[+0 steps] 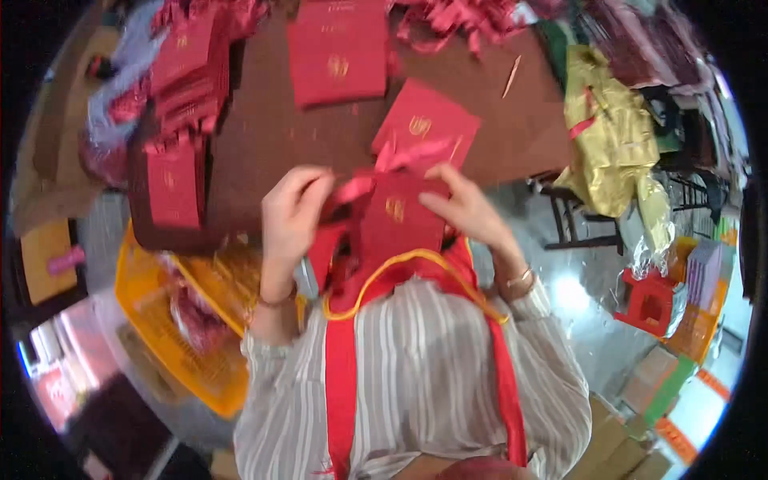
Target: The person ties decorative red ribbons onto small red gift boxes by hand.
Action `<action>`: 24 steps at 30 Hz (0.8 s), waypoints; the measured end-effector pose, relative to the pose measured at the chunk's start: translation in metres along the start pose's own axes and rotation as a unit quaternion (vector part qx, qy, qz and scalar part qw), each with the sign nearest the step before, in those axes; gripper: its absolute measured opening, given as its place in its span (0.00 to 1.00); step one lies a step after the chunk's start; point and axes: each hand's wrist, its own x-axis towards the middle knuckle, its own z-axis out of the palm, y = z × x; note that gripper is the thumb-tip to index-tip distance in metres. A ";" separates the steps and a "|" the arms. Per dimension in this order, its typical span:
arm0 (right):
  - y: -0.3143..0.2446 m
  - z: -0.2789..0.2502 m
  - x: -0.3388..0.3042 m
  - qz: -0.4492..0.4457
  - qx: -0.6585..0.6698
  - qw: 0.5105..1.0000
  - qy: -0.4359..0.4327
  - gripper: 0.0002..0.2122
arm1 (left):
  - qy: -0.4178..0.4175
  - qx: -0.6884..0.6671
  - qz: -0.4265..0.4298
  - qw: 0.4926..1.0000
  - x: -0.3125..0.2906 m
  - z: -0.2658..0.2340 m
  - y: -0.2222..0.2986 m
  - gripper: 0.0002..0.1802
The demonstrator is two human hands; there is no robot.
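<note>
A dark red paper bag (404, 228) with a gold emblem is upright in front of my body, at the table's near edge. My left hand (294, 214) is closed, its fingers curled on a shiny red ribbon (354, 190) that runs toward the bag's top. On the other side, my right hand (470, 210) pinches the bag's upper right edge between thumb and fingers. Motion blur softens the ribbon and fingertips. Just beyond, another red bag (432, 120) lies flat and tilted, with a ribbon (416, 152) over its near part.
The brown table (268, 132) carries stacked red bags at the left (188, 84), more red bags (340, 56) at the far middle, and a heap of red ribbons (464, 24). A thin pointed stick (511, 77) lies right. Yellow crate (184, 320) lower left; gold plastic wrapping (608, 128) right.
</note>
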 end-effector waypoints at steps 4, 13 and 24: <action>0.022 0.009 0.009 0.014 0.003 1.000 -0.004 0.15 | -0.039 0.148 0.166 0.974 -0.010 0.059 -0.011 0.04; 0.010 0.016 0.001 0.059 0.065 0.996 -0.011 0.12 | -0.043 0.164 0.165 0.972 -0.015 0.083 -0.024 0.04; 0.016 0.019 -0.001 -0.048 0.053 0.997 0.013 0.11 | -0.041 0.218 0.190 0.956 -0.013 0.086 -0.018 0.04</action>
